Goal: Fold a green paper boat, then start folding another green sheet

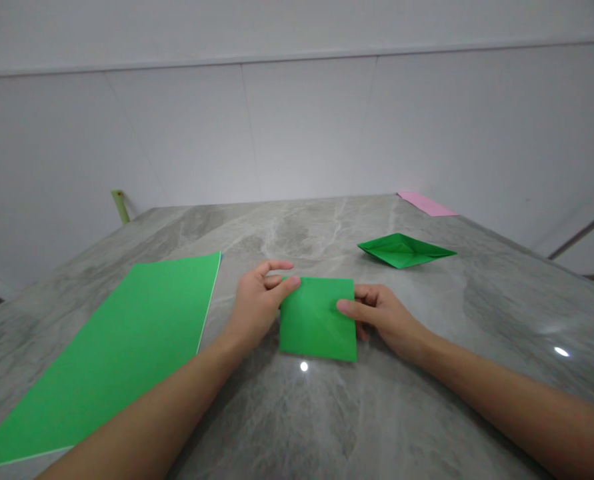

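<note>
Green square: the green paper square (319,323) is directly between our hands, just ahead of us over the grey tabletop (321,427); we cannot tell whether its near edge touches the stone.
Long axis: none stands out – the sides look about even, with the far edge running left to right.
Left hand: our left hand (257,297) pinches the far left corner, thumb on the face, index finger raised beyond the edge.
Right hand: our right hand (384,317) grips the right edge, thumb on top, fingers behind.
Nearer hand: neither – both touch the paper, the left at the corner, the right farther down its side.
Edges: the near edge and both near corners are unheld.
Left side: a large green sheet (127,347) lies beyond our left forearm, limiting room there.
Far right: a folded green shape (401,257) sits past our right hand, a pink sheet (429,205) behind it.
Open room: bare stone lies toward us and straight ahead.
</note>
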Action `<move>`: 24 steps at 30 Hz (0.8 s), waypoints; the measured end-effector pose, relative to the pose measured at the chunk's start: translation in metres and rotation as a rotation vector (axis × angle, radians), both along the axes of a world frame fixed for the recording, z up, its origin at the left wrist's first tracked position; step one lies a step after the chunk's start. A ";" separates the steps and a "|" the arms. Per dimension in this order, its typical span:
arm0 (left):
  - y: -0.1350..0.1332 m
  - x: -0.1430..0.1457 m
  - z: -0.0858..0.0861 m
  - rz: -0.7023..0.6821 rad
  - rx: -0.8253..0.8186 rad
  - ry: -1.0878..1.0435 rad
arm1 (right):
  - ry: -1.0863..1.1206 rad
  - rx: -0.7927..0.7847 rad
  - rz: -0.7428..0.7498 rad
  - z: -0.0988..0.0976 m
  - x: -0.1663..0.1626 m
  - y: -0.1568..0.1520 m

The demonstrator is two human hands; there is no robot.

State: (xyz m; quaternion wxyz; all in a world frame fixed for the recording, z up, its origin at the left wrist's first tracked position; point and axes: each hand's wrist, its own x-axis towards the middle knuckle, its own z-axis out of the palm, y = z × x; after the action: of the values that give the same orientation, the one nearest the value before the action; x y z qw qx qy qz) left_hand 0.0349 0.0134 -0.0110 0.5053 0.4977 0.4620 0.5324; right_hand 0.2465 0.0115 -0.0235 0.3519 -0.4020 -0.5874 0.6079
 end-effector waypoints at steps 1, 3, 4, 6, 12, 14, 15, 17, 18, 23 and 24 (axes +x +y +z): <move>-0.001 0.001 -0.001 -0.052 0.015 0.072 | -0.009 0.018 -0.004 0.000 0.000 0.000; -0.004 0.003 -0.002 -0.141 0.025 0.163 | -0.020 0.041 -0.022 0.002 0.001 -0.001; -0.006 0.004 -0.002 -0.167 0.020 0.176 | -0.022 0.045 -0.039 0.003 0.001 -0.001; -0.007 0.006 -0.001 -0.196 -0.017 0.151 | -0.015 0.040 -0.101 0.004 0.001 0.000; -0.003 0.003 -0.005 -0.278 -0.140 0.138 | 0.106 0.026 -0.347 0.002 0.004 0.007; -0.001 0.001 -0.006 -0.255 -0.110 0.176 | 0.104 0.049 -0.328 -0.001 0.006 0.008; 0.000 0.000 -0.007 -0.254 -0.082 0.198 | 0.085 0.074 -0.305 -0.002 0.006 0.008; 0.001 -0.001 -0.007 -0.275 -0.023 0.250 | 0.015 0.151 -0.260 -0.003 0.006 0.006; 0.001 -0.001 -0.007 -0.286 0.004 0.269 | -0.025 0.193 -0.243 -0.003 0.005 0.005; -0.002 0.001 -0.006 -0.308 0.084 0.289 | -0.149 0.304 -0.262 -0.002 0.003 0.003; -0.003 0.001 -0.005 -0.310 0.097 0.294 | -0.166 0.318 -0.272 -0.002 0.003 0.004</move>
State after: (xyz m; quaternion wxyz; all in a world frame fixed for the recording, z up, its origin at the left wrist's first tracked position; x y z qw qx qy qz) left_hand 0.0361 0.0103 -0.0165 0.4837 0.6587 0.4227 0.3917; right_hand 0.2493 0.0152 -0.0252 0.4400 -0.4658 -0.6432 0.4192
